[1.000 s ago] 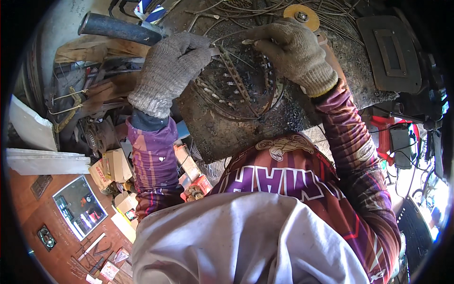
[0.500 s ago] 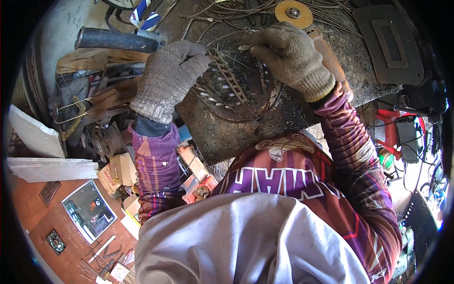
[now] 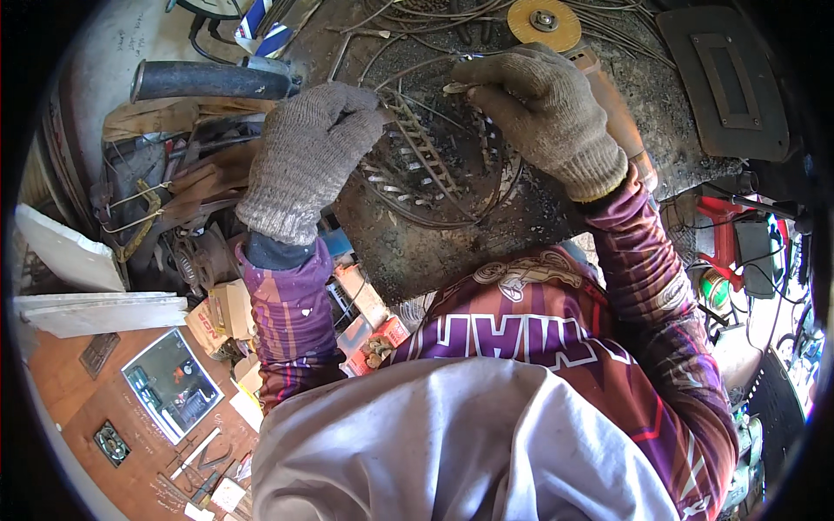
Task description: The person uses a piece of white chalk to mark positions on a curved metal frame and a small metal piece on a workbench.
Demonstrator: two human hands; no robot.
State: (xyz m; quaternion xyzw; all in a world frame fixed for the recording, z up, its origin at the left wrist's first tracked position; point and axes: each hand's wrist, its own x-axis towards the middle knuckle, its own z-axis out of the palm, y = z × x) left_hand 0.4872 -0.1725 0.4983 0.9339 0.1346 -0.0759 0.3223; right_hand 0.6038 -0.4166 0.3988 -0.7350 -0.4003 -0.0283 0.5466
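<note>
Both my hands wear knitted grey-brown work gloves over a dark, dirty workbench (image 3: 382,252). My left hand (image 3: 314,161) is closed, its fingertips pressed together at the upper end of a narrow ladder-shaped metal strip (image 3: 420,149). What lies between those fingertips is mostly hidden. On the other side of the strip, my right hand (image 3: 549,117) pinches a small, pale metal piece (image 3: 455,88) between thumb and fingers, held away from the strip. Short metal bits (image 3: 388,180) lie beside the strip, and a loop of thin wire (image 3: 426,221) curves around its lower end.
An orange angle grinder (image 3: 612,108) with a tan disc (image 3: 544,23) lies beyond my right hand. A welding shield (image 3: 725,82) rests at the far right. Wire coils (image 3: 417,16) cross the back. Left of the bench are a dark metal tube (image 3: 213,80) and piled scrap (image 3: 204,187).
The whole view has shifted slightly. My right hand has tilted the small metal piece a little; my left hand stays at the strip's upper end.
</note>
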